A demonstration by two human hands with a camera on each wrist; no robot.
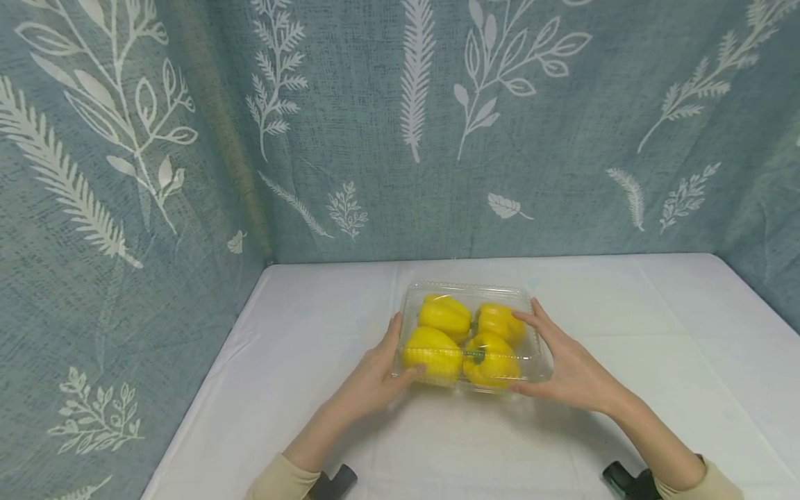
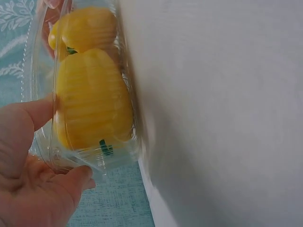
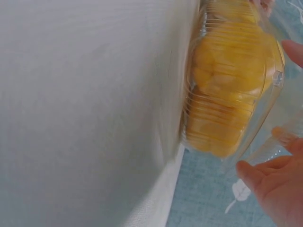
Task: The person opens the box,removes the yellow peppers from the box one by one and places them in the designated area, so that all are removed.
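A clear plastic container (image 1: 470,287) with several yellow bell peppers (image 1: 431,351) inside is at the middle of the table, between both hands. My left hand (image 1: 380,369) grips its left side, thumb at the front corner and fingers along the side wall. On the opposite side, my right hand (image 1: 573,369) holds the right end, its thumb low at the front and its fingers spread along the upper edge. In the left wrist view, a green mark (image 2: 106,147) shows near the bottom of one pepper. The right wrist view shows ribbed container walls (image 3: 222,101).
A white cloth (image 1: 656,333) covers the table. Blue-green curtains (image 1: 375,139) with white leaf prints stand behind it and along both sides. Dark devices (image 1: 337,482) are strapped at both wrists.
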